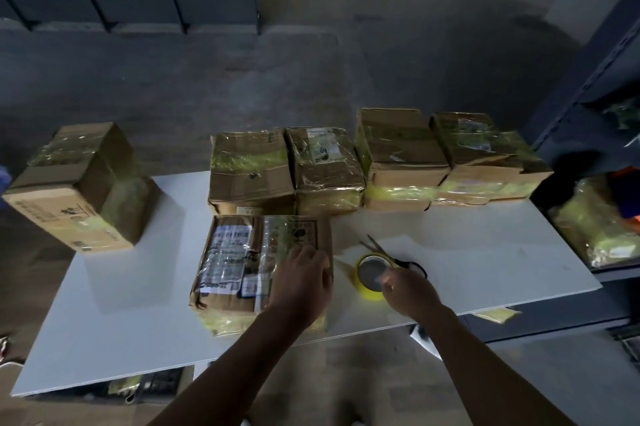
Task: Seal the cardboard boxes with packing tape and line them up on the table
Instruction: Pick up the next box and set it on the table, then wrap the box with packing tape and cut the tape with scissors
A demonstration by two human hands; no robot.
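**Left hand flat on the box, right hand on the roll**

Left hand [301, 275] lies palm down on the top of the near box [235, 262], forearm reaching in from 6 o'clock, fingers relaxed and spread toward the box's 3 o'clock edge, gripping nothing. Right hand [410, 292] comes in from 5 o'clock with its fingers curled, pinching the rim of the roll [363, 290] on its 4 o'clock side.

The box is brown cardboard, creased, its top covered in glossy clear film over printed labels; yellow tape bands its near side. The roll is a flat yellow ring lying on the white table [138, 287], just beside the box at the left hand's 3 o'clock. Scissors [410, 265] with black handles rest across the roll's far rim, blades pointing to 10 o'clock.

At 12 o'clock from the hands, four taped boxes [325, 169] stand side by side along the far edge, each shiny with film and yellow bands. A lone box [79, 186] sits tilted at 10 o'clock, well apart, overhanging the table's far left corner.
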